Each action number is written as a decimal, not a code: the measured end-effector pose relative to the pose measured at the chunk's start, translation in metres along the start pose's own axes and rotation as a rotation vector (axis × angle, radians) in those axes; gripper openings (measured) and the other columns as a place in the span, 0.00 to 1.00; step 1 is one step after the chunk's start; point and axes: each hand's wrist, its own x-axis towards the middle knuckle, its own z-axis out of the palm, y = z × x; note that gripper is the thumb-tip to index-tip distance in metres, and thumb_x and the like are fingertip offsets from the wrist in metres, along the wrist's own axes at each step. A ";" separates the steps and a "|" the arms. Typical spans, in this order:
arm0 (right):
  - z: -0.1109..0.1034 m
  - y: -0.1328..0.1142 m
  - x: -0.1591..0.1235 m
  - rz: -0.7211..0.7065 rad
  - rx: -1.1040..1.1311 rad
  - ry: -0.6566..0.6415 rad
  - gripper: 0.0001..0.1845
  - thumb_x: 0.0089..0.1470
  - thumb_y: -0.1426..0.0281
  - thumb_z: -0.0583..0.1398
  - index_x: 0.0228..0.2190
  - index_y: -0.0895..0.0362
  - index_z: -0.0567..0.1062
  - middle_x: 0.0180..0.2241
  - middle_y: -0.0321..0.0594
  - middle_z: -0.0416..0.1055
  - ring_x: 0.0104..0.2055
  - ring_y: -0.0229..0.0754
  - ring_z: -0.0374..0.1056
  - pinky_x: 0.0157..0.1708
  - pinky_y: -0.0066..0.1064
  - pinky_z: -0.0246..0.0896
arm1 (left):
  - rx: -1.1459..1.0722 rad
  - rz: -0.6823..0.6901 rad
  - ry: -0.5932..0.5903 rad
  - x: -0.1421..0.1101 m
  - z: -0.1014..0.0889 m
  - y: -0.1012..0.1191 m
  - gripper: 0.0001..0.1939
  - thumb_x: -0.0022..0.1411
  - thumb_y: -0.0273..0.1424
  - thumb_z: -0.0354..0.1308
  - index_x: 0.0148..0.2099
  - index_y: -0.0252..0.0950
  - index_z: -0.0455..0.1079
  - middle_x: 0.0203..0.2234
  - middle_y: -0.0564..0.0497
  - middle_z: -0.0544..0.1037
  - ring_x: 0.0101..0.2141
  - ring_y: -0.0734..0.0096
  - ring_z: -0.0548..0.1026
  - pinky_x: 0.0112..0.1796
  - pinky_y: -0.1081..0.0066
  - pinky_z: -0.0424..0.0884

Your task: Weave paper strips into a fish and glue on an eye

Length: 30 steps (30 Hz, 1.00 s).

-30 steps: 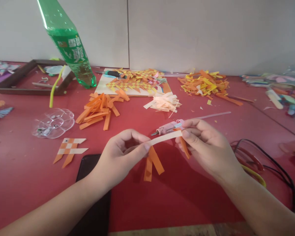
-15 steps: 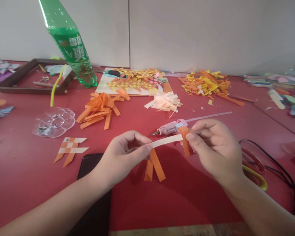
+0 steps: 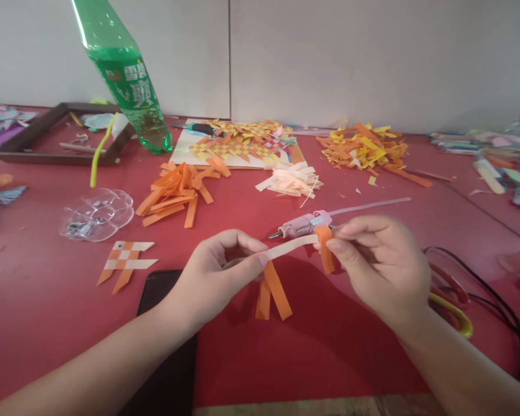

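Note:
My left hand (image 3: 227,263) pinches one end of a cream paper strip (image 3: 288,248) between thumb and fingers. Two orange ends of paper strip (image 3: 277,292) hang down beneath those fingertips. Over at the cream strip's other end, my right hand (image 3: 375,260) pinches a folded orange paper strip (image 3: 326,251), which loops around the cream one. A pink hot glue gun (image 3: 301,225) lies just behind the strips, its clear glue stick pointing right. To the left, a woven orange-and-cream paper fish (image 3: 125,263) rests on the red table (image 3: 294,358).
Loose strips lie in an orange pile (image 3: 173,193) and a cream pile (image 3: 292,179). Behind are yellow-and-orange scraps (image 3: 366,150), a green bottle (image 3: 132,86) and a dark frame (image 3: 26,156). A clear dish (image 3: 108,225) and black phone (image 3: 164,341) sit left; scissors (image 3: 457,315) and black cable lie right.
The orange loop at my right fingers has shifted slightly left along the cream strip, which now bends a little more. My left hand has barely moved.

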 end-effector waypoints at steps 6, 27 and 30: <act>0.000 0.000 0.001 -0.046 -0.047 0.039 0.08 0.53 0.72 0.65 0.34 0.51 0.70 0.26 0.30 0.72 0.24 0.32 0.71 0.22 0.20 0.66 | -0.018 -0.001 -0.005 0.000 -0.001 -0.002 0.04 0.59 0.28 0.65 0.32 0.36 0.73 0.28 0.58 0.78 0.29 0.85 0.75 0.33 0.87 0.72; 0.000 -0.003 -0.002 0.004 0.005 0.002 0.08 0.54 0.71 0.64 0.34 0.50 0.69 0.25 0.30 0.73 0.24 0.34 0.71 0.23 0.24 0.68 | -0.035 -0.021 -0.001 -0.001 -0.001 -0.001 0.05 0.58 0.29 0.65 0.32 0.36 0.73 0.28 0.57 0.77 0.30 0.82 0.74 0.33 0.84 0.72; -0.001 -0.004 -0.002 0.000 -0.004 0.013 0.08 0.54 0.72 0.64 0.34 0.50 0.69 0.24 0.30 0.73 0.23 0.34 0.71 0.21 0.23 0.67 | -0.052 -0.016 -0.009 -0.001 -0.001 -0.001 0.05 0.58 0.29 0.66 0.32 0.36 0.73 0.29 0.56 0.77 0.31 0.81 0.74 0.33 0.83 0.72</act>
